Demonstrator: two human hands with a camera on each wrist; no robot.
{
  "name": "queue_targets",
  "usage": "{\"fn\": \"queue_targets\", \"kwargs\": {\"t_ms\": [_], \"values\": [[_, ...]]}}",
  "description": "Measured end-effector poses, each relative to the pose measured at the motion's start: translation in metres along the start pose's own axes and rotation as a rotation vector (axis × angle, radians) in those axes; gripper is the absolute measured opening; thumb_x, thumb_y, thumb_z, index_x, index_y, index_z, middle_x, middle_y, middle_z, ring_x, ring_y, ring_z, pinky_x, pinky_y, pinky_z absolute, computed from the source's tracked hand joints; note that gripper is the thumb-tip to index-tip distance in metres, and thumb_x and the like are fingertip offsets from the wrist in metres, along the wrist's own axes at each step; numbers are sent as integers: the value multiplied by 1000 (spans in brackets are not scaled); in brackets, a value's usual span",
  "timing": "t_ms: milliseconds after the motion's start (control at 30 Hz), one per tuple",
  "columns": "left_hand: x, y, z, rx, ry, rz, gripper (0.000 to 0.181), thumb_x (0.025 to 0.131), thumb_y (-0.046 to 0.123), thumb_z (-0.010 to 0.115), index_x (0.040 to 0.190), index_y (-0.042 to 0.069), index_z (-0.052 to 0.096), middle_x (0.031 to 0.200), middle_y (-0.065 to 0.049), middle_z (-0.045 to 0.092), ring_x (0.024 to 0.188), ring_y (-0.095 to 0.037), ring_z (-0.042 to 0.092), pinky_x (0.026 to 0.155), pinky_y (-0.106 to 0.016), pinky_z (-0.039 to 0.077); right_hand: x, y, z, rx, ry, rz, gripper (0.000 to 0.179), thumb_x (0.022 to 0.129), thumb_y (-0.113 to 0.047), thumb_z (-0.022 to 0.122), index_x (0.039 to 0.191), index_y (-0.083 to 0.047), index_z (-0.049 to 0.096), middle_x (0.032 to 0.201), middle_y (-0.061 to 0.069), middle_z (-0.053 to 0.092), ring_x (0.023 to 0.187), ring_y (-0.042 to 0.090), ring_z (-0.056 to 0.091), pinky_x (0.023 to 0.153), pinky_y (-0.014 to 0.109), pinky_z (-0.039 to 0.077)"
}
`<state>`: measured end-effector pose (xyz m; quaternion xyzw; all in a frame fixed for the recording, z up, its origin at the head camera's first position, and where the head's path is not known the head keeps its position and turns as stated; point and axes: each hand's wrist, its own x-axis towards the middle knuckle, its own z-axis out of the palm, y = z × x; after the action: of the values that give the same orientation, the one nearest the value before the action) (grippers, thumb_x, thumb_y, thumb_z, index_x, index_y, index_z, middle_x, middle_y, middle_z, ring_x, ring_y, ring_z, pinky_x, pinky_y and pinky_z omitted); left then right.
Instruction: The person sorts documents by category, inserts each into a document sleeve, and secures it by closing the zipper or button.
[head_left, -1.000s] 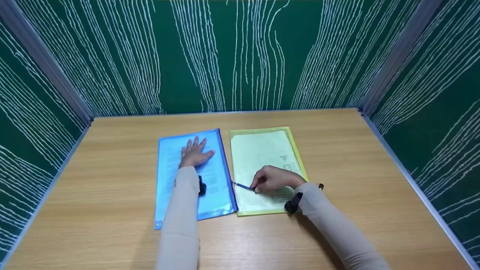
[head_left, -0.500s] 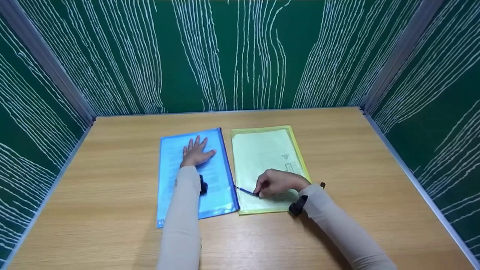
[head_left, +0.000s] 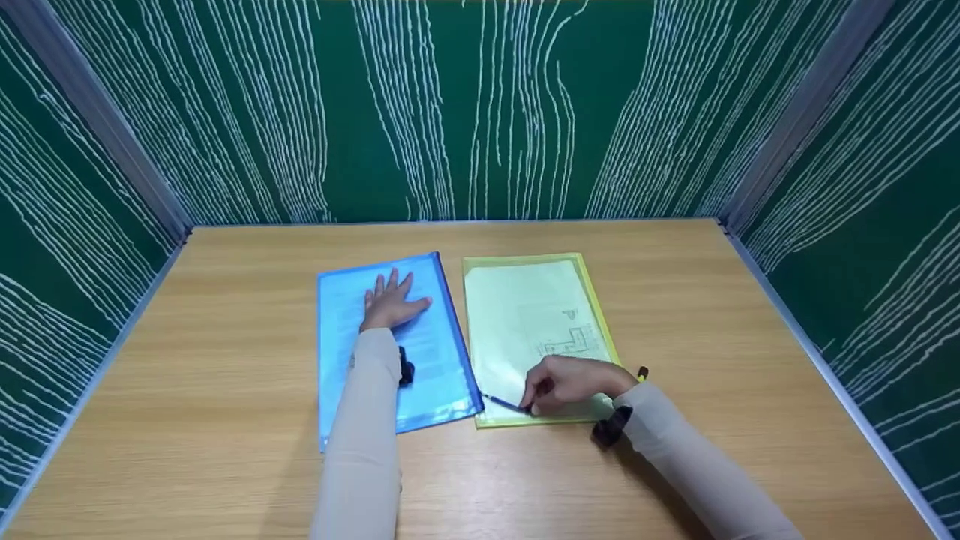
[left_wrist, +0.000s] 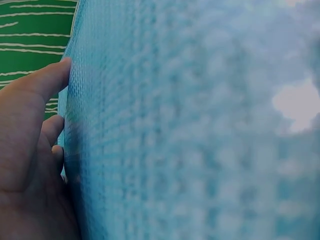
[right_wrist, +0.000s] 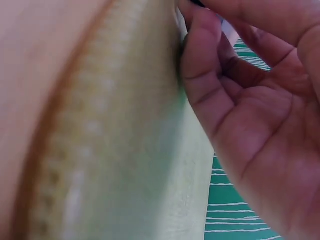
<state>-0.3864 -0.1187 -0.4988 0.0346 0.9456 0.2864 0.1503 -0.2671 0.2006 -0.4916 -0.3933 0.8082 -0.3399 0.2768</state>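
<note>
A blue zip folder (head_left: 431,360) with printed sheets inside lies on the left. My left hand (head_left: 391,306) rests flat on it, fingers spread. In the left wrist view, the blue mesh surface (left_wrist: 175,125) fills most of the picture beside that hand's thumb and fingers. My right hand (head_left: 566,382) pinches the dark blue zipper pull (head_left: 504,403), which runs to the blue folder's right edge near its lower corner. Beneath this hand lies a yellow zip folder (head_left: 510,300) holding a paper with a line drawing. Curled fingers (right_wrist: 200,65) show in the right wrist view; the pull's tip is hidden.
Both folders lie side by side on a wooden table (head_left: 225,337). Green walls (head_left: 525,112) with white wavy lines stand at the back and sides. A small dark-tipped yellow thing (head_left: 643,373) sticks out beside the right wrist.
My right hand has drawn the zipper pull along the blue folder's right edge toward its near corner. More of the drawing on the yellow folder's paper shows. The left hand stays put.
</note>
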Motion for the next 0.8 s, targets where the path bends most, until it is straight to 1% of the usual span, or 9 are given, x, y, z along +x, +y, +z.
{"fn": "queue_targets", "kwargs": {"t_ms": [100,300,467,633,800], "values": [[1,0,0,2,-5,-2,78,93,56,48,155,22,14,163,-5,-5,148,-31,-17,118,-52,-11,-4,-2,3,20,-14,-17,13,85,-3,69,94,-7,76,92,8,74,78,-1,61,72,18,52],[5,2,8,-5,-7,-11,79,92,57,48,155,24,14,163,-4,-5,148,-30,-17,118,-52,-11,-13,-9,7,-1,-73,-13,13,83,-1,69,94,-6,76,93,8,74,76,-4,59,69,16,51],[5,-2,11,2,-1,-26,79,92,58,48,155,24,15,163,-3,-4,148,-30,-16,118,-52,-10,-11,-14,11,-13,-111,-14,13,84,-2,69,94,-6,76,94,7,74,75,-6,58,69,16,51],[4,-4,8,-11,-5,-16,80,91,57,50,155,23,16,163,-4,-3,148,-30,-16,118,-52,-10,-7,-17,13,-19,-111,22,11,84,-2,69,93,-6,75,92,6,74,74,-5,57,69,15,50],[6,-6,2,-35,25,1,79,90,51,55,155,21,21,164,-5,0,149,-30,-13,119,-51,-10,-6,-22,12,-61,-84,49,12,84,-1,67,92,-6,73,90,2,72,73,-4,54,68,15,48]]}}
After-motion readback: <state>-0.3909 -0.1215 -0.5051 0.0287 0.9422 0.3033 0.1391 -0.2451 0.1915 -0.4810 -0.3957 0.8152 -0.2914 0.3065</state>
